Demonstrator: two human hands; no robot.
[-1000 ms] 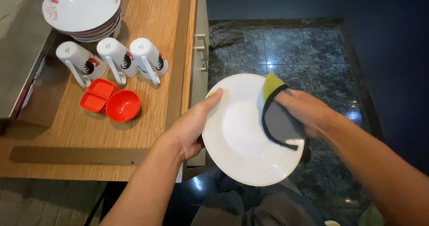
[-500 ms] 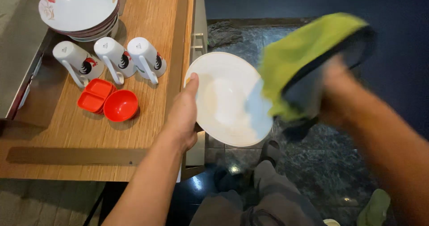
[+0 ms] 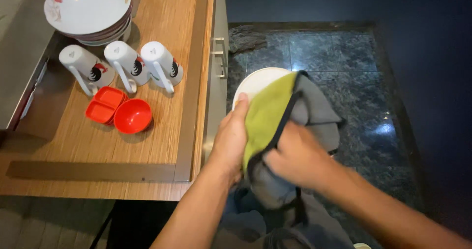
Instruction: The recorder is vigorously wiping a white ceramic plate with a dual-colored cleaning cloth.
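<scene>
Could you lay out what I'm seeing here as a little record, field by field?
Left hand: grips the edge of a white plate
Right hand: presses a green and grey cloth against the plate
Cloth: covers most of the plate
Counter: wooden, to the left of the hands
On counter: stacked white bowls, three white mugs upside down, a red bowl, a red tray
Floor: dark glossy tiles

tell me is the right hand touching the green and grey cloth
Touching. The head view shows the right hand pressed on the green and grey cloth, which covers the white plate.
</scene>
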